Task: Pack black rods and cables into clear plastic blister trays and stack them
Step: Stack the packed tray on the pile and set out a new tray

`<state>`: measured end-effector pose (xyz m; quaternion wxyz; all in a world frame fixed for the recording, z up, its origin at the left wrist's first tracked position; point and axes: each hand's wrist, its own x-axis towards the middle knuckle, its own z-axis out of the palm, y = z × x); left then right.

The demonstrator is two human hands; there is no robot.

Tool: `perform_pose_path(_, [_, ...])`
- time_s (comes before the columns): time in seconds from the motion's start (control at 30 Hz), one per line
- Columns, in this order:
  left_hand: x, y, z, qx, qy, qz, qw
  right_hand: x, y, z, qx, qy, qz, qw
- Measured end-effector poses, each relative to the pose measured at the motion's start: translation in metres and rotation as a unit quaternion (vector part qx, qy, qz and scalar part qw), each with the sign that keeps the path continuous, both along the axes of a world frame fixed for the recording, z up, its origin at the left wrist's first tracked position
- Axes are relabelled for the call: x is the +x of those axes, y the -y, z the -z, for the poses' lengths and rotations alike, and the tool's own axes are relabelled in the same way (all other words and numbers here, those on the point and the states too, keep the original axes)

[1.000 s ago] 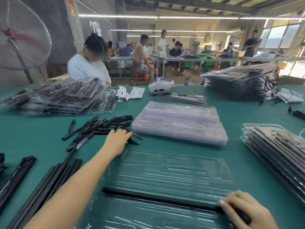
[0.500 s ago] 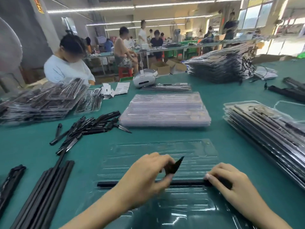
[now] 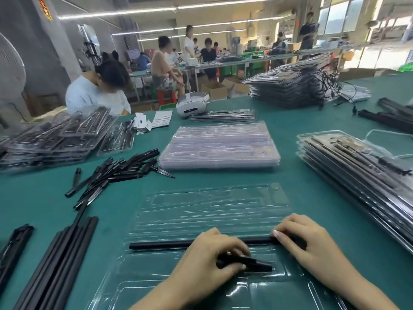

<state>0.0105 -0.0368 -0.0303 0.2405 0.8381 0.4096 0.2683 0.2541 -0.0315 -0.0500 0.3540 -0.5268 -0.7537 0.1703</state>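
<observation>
Green desk (image 3: 44,198); clear blister tray (image 3: 212,211) at 6 o'clock; left hand (image 3: 210,258) pinching short black piece (image 3: 252,264); right hand (image 3: 310,249) gripping long black rod (image 3: 161,245).

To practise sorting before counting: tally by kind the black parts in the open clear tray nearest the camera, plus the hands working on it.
1 long black rod
1 short black piece
2 hands: left hand, right hand
Total: 4
</observation>
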Motion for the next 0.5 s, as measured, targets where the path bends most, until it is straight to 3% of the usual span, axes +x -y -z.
perform_pose_path(0.23, [0.002,0.007,-0.001,0.057,-0.091,0.038,0.993,0.000,0.000,-0.002,0.006,0.008,-0.005,1.000])
perform_pose_path(0.33, [0.000,0.013,-0.004,0.183,-0.211,0.057,0.959,0.000,0.000,-0.003,0.005,0.015,-0.009,1.000])
perform_pose_path(0.5, [-0.004,0.023,-0.007,0.195,-0.301,0.069,0.931,-0.001,0.001,-0.006,0.012,0.026,-0.014,0.999])
